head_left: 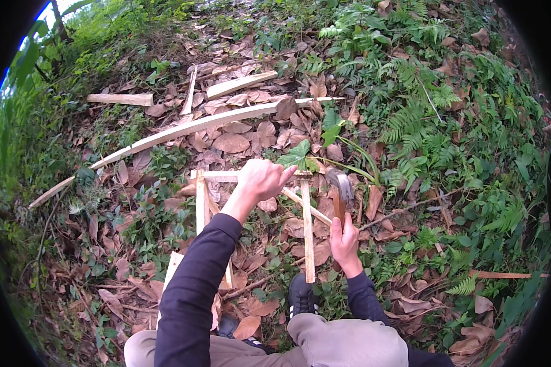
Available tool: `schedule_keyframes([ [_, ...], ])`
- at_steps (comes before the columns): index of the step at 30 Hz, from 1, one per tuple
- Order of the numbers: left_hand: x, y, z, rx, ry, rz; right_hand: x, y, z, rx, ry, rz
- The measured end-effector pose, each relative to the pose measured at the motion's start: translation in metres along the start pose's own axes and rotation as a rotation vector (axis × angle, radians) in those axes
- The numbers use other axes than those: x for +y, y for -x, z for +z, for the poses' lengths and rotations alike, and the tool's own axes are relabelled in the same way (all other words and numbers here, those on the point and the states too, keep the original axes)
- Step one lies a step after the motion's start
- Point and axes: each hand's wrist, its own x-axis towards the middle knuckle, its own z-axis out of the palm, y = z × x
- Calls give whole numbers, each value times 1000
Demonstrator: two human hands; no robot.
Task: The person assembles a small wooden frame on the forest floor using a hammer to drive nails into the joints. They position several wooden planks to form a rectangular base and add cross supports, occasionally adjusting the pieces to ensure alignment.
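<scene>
A small frame of pale wooden strips stands in front of me, with a crosspiece (pixel 217 177) on top and a right leg (pixel 307 232) reaching down toward my shoe. My left hand (pixel 260 180) is closed over the crosspiece, its thumb pointing to the joint with the right leg. Whether a nail is pinched there is too small to tell. In my right hand (pixel 346 241) is a claw hammer (pixel 338 199), gripped by its wooden handle. The metal head is up, just right of the joint and apart from it. A left leg (pixel 200 205) shows beside my left forearm.
Beyond the frame a long curved wooden strip (pixel 190 127) lies across dry leaves. Shorter wooden pieces (pixel 242 84) lie behind it, one farther left (pixel 120 99). Ferns (pixel 404 125) and low plants grow at right. My shoe (pixel 302 296) is close to the right leg's lower end.
</scene>
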Motion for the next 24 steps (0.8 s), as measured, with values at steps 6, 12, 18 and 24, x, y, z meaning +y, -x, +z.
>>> schedule_keyframes([
  [6, 5, -6, 16, -38, 10, 9, -13, -11, -15, -171, 93, -115],
  [12, -14, -15, 9, -24, 74, 13, -24, -22, -31, -169, 130, -113],
  [18, -37, -15, -9, -12, 82, 34, -32, -34, -33, -231, 158, -153],
  [24, -46, -18, -10, -34, 125, 37, -37, -57, -22, -302, 333, -299],
])
